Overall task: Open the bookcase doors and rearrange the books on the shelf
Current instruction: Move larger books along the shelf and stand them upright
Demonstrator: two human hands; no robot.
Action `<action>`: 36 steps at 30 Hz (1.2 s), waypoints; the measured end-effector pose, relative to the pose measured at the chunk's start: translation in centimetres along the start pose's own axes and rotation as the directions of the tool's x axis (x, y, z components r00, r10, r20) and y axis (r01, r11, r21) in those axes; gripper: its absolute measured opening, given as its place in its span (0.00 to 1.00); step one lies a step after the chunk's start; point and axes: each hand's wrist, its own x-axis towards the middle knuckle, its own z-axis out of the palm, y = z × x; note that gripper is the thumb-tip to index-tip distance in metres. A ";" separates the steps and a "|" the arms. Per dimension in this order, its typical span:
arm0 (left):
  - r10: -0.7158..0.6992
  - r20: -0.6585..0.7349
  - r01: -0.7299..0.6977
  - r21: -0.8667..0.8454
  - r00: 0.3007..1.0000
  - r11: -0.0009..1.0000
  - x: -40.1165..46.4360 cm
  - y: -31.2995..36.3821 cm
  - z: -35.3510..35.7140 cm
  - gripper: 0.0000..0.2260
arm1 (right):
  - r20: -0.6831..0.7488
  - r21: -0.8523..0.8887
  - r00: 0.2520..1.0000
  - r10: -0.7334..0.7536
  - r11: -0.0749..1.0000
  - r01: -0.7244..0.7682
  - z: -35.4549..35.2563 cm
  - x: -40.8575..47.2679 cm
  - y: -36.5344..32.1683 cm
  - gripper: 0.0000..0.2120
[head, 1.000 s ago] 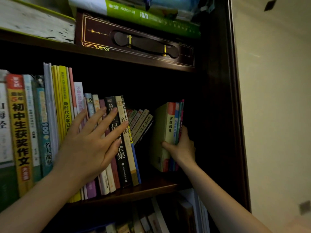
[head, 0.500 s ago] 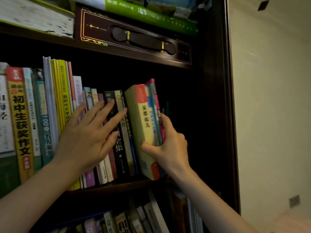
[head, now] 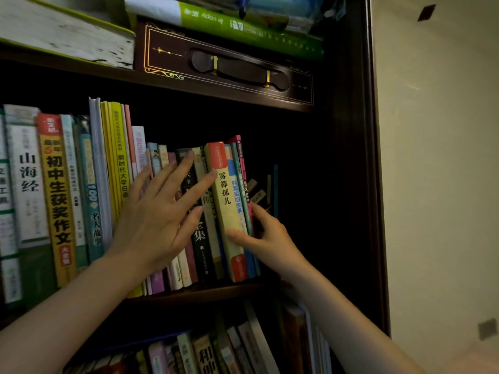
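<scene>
Cream book (head: 226, 211) & its few neighbours now pushed flush vs black book (head: 198, 233) — right hand (head: 266, 238) pinches them; left hand (head: 159, 214) flat, fingers straight, on spines left of cream book.

Dim, warm light throughout; shelf recesses nearly black. A dark wooden upright (head: 351, 157) runs floor-to-top at the cabinet's right edge. Right of it, a plain cream wall (head: 437, 184), smooth and unadorned apart from a small dark square (head: 426, 12) high up and a greyish square plate (head: 487, 329) low down (blurred, cannot tell what either is). On the upper board, a dark brown case with gold line trim and a handle (head: 237, 68) lies lengthwise, a green-and-white package (head: 243, 25) stacked on it. Pinkish blur in the lower right corner.
</scene>
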 end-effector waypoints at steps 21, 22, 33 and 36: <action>0.118 0.067 -0.129 0.205 0.991 0.970 1.5 3.3 2.8 0.23 | 0.225 0.135 0.974 -0.005 0.990 -0.027 -0.4 -0.7 3.7 0.35; 0.120 0.069 -0.132 0.213 0.990 0.968 1.5 3.3 2.8 0.23 | 0.249 0.145 0.968 -0.003 0.989 -0.034 -0.6 -0.8 3.6 0.34; 0.126 0.043 -0.133 0.260 0.991 0.956 1.8 3.9 3.3 0.22 | -0.152 0.283 0.972 0.178 0.950 -0.130 -1.8 4.3 5.4 0.30; 0.127 0.028 -0.129 0.261 0.992 0.957 1.7 3.8 3.4 0.22 | -0.150 0.283 0.967 0.205 0.946 -0.157 -1.1 6.9 6.7 0.33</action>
